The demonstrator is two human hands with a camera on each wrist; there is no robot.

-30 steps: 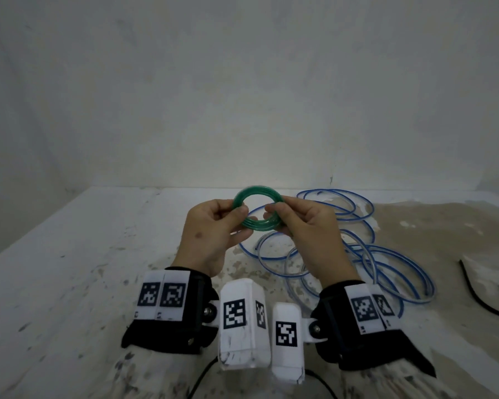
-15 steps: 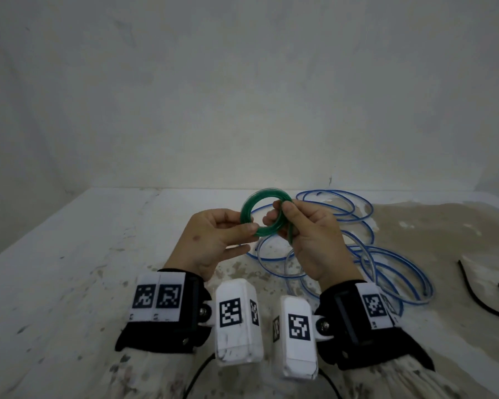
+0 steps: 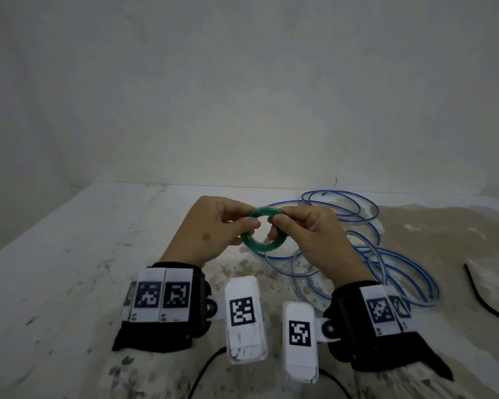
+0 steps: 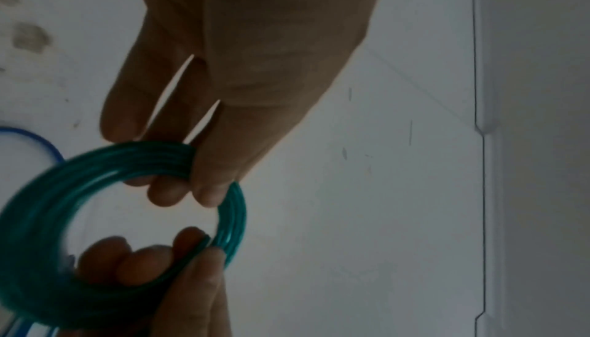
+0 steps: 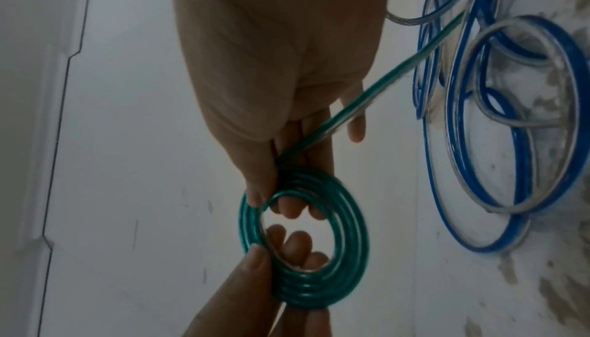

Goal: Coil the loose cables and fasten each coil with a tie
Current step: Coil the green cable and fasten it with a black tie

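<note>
head view: the left hand (image 3: 211, 234) and right hand (image 3: 311, 234) both pinch the green coil (image 3: 262, 233) in the air above the table (image 3: 69, 254), with the blue cable (image 3: 386, 254) sprawled loose just beyond and to the right; black ties (image 3: 478, 298) (i judge them ties) lie at far right. left wrist view: fingers and thumb clamp the coil's rim (image 4: 127, 216). right wrist view: the coil is wound in several turns, and a green tail (image 5: 367, 95) leaves it past the palm. green is nearly coiled but untied; blue is untouched.
</note>
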